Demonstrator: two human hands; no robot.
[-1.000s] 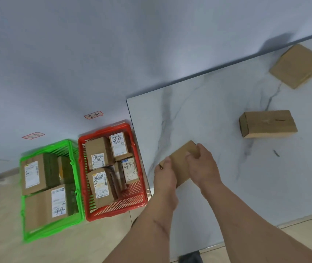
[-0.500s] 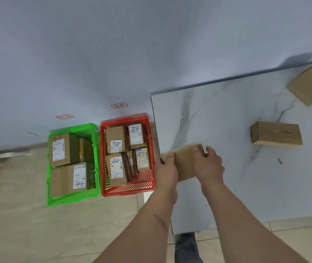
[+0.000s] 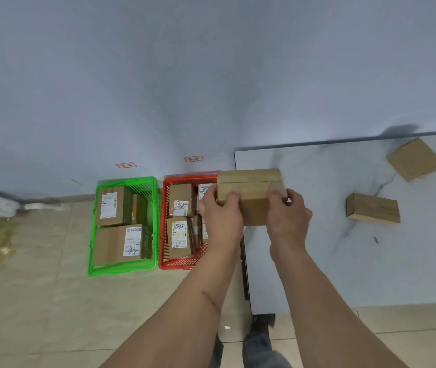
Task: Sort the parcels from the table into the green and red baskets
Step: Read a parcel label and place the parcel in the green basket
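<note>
A brown cardboard parcel [image 3: 250, 191] is held up in the air over the table's left edge, tilted with its taped face toward me. My left hand [image 3: 222, 216] grips its left end and my right hand [image 3: 287, 216] grips its right end. On the floor to the left stand the red basket [image 3: 164, 221] and the green basket [image 3: 93, 235], both holding several labelled parcels. Two more brown parcels lie on the marble table [image 3: 317, 261]: a long one [image 3: 373, 209] and a flat one [image 3: 415, 159].
The baskets sit side by side against the pale wall, with two small red labels [image 3: 193, 159] on the wall above them. The tiled floor [image 3: 39, 301] spreads to the left. My legs show below the table's near corner.
Both hands have lifted the parcel off the table and tipped it up toward me, moving it left toward the table's edge. The view has shifted left and down.
</note>
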